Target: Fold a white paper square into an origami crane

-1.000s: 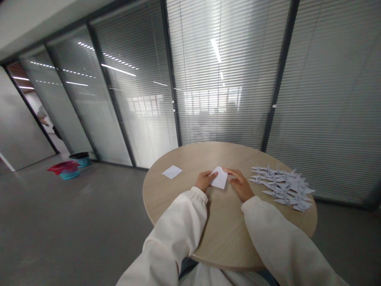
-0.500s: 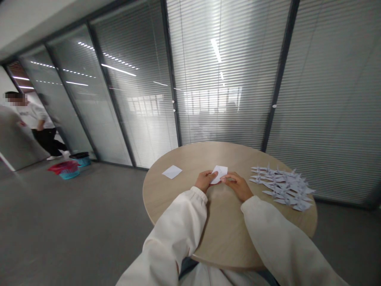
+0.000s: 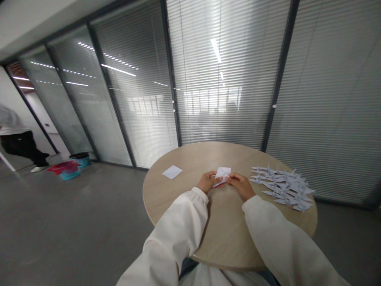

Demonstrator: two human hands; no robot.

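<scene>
A small white sheet of folded paper [image 3: 223, 172] is held between both hands above the middle of the round table. My left hand [image 3: 207, 182] grips its left side, thumb on top. On the right edge, my right hand [image 3: 240, 185] pinches the paper with thumb and fingers. Creases cross the paper's face; its underside is hidden. To the left lies a flat white square of paper [image 3: 172, 172]. Several folded paper cranes [image 3: 282, 186] sit close together in rows on the table's right side.
The round wooden table [image 3: 226, 238] stands before a glass partition with blinds [image 3: 220, 119]. On the floor at left are a blue bin with a red liner [image 3: 67, 171] and one with a black liner [image 3: 81, 159]. A person in black trousers [image 3: 22, 147] is at the far left.
The folded paper has turned a little and both hands have shifted slightly to the right with it. The person at the far left has moved further left, partly out of view.
</scene>
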